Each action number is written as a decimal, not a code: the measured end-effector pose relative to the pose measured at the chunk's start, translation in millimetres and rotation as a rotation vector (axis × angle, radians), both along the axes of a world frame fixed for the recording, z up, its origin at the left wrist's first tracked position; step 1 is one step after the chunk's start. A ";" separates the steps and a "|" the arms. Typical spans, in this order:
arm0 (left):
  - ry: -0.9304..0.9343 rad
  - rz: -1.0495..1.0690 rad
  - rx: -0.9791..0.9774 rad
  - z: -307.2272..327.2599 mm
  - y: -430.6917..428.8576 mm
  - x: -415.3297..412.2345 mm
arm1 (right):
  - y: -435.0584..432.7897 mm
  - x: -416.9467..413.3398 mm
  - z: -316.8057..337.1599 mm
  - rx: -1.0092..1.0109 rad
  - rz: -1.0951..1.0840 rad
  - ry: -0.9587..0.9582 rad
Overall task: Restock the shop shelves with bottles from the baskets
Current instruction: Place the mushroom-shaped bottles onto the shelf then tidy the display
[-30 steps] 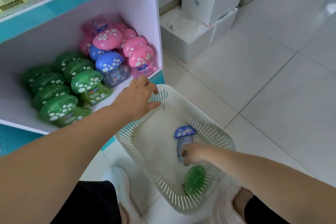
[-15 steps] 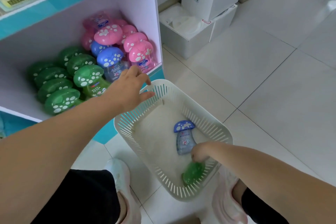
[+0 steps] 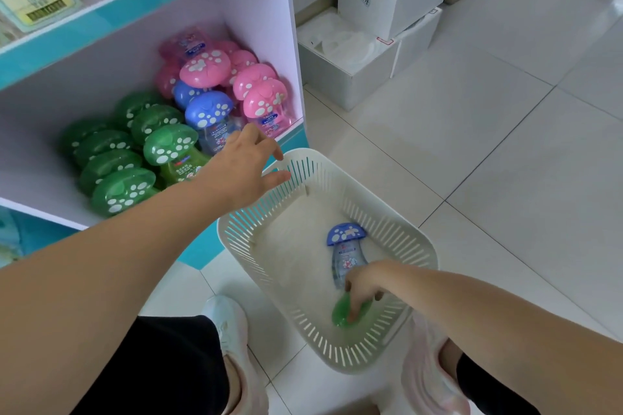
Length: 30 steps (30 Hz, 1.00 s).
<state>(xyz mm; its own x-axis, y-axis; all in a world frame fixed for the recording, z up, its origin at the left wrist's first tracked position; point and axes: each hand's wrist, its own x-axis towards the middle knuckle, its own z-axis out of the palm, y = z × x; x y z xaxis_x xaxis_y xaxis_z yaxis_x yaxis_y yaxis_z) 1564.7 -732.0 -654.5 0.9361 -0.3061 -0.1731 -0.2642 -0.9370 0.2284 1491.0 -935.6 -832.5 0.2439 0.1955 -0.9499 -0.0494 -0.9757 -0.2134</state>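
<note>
Curled round the green bottle [image 3: 339,317] lying at the near end of the basket [image 3: 425,248], the right hand [image 3: 364,281] pinches it, wrist bent steeply down. Smooth, liquid-filled plastic, it is probably light but slick, best held at the narrow waist. Farther off, the left hand [image 3: 243,163] hovers empty, fingers loosely spread, over the far rim beside the shelf [image 3: 40,180].

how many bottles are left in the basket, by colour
blue mushroom-cap bottle: 1
green bottle: 1, under the grip of the right hand
total: 2 in the white basket
</note>
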 end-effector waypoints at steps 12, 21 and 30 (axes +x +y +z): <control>0.250 -0.085 -0.089 -6.3 2.8 1.0 | 7.4 67.7 82.1 0.741 -1.042 0.181; 0.337 -0.028 -0.169 -3.5 11.8 -0.3 | 31.6 79.8 126.9 1.018 -1.335 0.374; 0.147 0.206 -0.295 8.0 52.9 15.5 | 66.3 107.1 135.2 1.196 -1.395 0.195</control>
<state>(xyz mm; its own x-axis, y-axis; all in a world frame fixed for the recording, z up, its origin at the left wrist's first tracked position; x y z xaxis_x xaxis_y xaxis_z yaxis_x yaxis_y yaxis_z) 1580.2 -679.1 -646.5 0.9549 -0.1712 -0.2427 -0.0219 -0.8556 0.5172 1598.1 -869.3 -697.3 0.7172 0.4812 -0.5040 -0.6949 0.4392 -0.5694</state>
